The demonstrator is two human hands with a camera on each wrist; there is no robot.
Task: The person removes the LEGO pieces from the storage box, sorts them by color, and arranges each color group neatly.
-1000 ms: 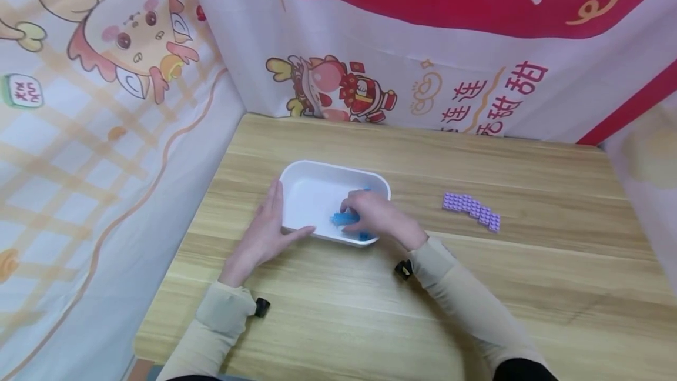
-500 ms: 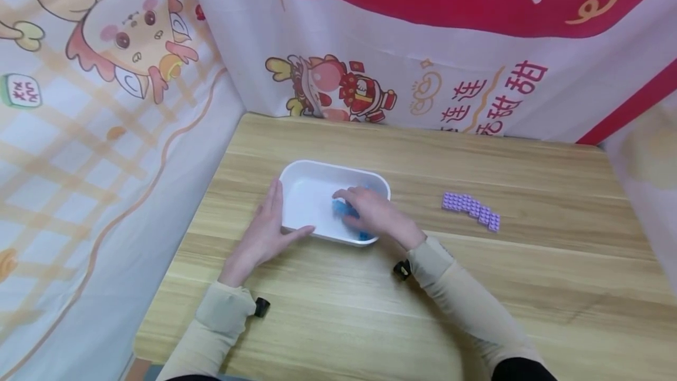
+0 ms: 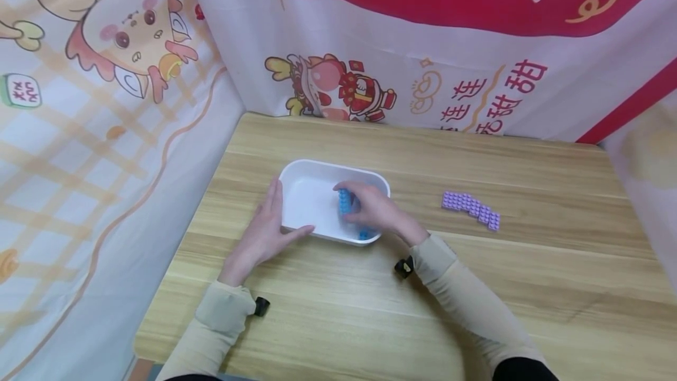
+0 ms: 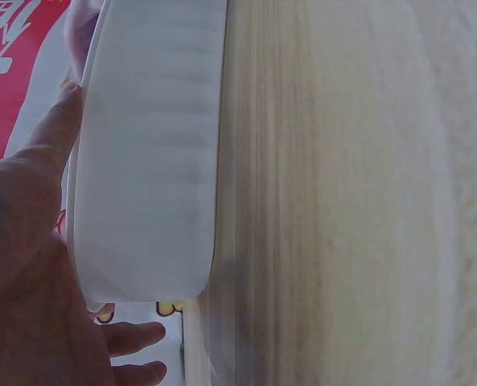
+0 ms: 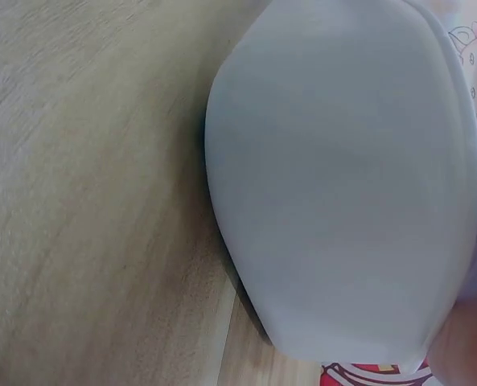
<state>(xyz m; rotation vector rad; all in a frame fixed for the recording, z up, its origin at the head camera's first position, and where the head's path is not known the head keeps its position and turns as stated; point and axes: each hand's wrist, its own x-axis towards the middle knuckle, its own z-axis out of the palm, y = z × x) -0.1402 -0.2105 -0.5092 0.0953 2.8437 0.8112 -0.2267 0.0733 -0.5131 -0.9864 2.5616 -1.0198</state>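
A white plastic tray (image 3: 307, 201) with rounded corners sits on the wooden table. My left hand (image 3: 262, 234) lies around its left corner, fingers straight along the end and thumb along the near rim; in the left wrist view the thumb reaches the rim of the tray wall (image 4: 150, 161). Inside the tray's right half, my right hand (image 3: 378, 210) pinches a blue studded toy building brick (image 3: 344, 201) between thumb and fingers, studs facing left. More blue bricks (image 3: 364, 234) show below that hand, partly covered. The right wrist view is mostly filled by the tray's outer wall (image 5: 343, 177).
To the right of the tray, purple studded bricks (image 3: 471, 209) lie flat in a stepped row on the table (image 3: 529, 275). Printed cloth (image 3: 412, 46) hangs along the table's back edge, and another printed cloth (image 3: 132, 193) hangs at the left.
The blue brick in my right hand has turned from lying sideways to standing lengthwise from far to near, and my right fingers have shifted with it. The left hand and tray have stayed put.
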